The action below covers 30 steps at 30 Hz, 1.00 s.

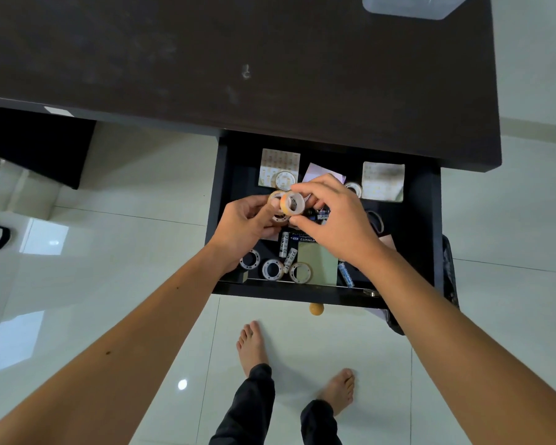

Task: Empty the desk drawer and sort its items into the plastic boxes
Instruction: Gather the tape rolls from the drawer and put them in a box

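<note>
Open drawer point(426, 220), front edge: three tape rolls point(273, 269) lie flat, batteries point(345, 274) beside them. Above mid-drawer, right hand point(337, 226) pinches an orange-edged tape roll point(292, 203) on edge, hole facing up-left. Left hand point(247, 226) grips a second roll point(276, 198) touching it. Plastic box point(411, 6) sits far right on the desk point(238, 59), nearer the right hand.

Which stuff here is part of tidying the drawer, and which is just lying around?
Part of the job: drawer, tape rolls held in both hands, left hand, right hand, batteries, sticky notes, plastic box.

Just there: desk top, black bag, floor.
</note>
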Available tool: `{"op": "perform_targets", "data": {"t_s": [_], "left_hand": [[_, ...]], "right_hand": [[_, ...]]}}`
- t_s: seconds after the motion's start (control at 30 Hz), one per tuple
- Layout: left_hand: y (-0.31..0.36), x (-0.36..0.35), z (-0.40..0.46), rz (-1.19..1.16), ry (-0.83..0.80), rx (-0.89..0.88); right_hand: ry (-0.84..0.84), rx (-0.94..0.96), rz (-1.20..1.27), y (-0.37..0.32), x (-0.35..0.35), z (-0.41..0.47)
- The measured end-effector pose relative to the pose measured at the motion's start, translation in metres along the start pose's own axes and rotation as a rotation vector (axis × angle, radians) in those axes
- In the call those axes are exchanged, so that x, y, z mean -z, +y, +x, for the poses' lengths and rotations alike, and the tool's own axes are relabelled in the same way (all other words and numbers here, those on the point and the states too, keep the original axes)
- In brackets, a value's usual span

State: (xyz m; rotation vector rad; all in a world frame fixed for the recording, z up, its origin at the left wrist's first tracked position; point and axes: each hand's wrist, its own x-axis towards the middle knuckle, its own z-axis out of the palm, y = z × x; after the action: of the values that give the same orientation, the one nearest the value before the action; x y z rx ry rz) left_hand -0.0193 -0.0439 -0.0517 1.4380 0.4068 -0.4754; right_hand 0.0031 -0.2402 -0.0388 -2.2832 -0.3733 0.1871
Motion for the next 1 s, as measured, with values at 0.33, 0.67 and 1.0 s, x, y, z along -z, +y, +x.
{"op": "perform_targets", "data": {"t_s": [0.33, 0.67, 1.0], "left_hand": [[0.007, 0.001, -0.002, -0.02, 0.013, -0.016], [-0.001, 0.0, 0.002, 0.009, 0.076, 0.001], [-0.004, 0.001, 0.003, 0.018, 0.089, 0.0]], "right_hand": [[-0.049, 0.012, 0.007, -0.007, -0.004, 0.01], [-0.086, -0.081, -0.082, 0.008, -0.018, 0.04], [-0.05, -0.108, -0.127, 0.009, -0.029, 0.051]]}}
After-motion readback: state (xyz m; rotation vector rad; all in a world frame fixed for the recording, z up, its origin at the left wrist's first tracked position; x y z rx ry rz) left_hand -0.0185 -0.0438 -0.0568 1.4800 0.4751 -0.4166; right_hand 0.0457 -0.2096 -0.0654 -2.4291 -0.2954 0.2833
